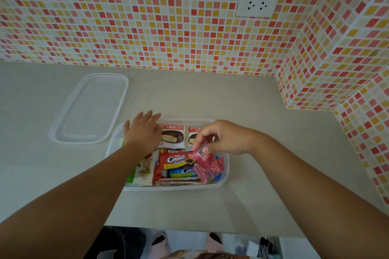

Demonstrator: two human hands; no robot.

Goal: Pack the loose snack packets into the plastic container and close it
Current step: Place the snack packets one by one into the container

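Right grip [219, 137] pinches a pink packet [207, 161] over the right end of the container [225, 171]. Left grip [143, 132] released, fingers straight, lying flat over the container's far-left corner. Container on desk [242, 101], full of snacks; lid [90, 109] off, lying just beyond to the left.

Red-orange-yellow mosaic wall tiles [147, 17], beige counter [31, 164], pink packet [207, 164], clear lid [90, 109]

Soft even daylight, faint shadows, no harsh glare, wide-angle bending at edges, slight blur throughout
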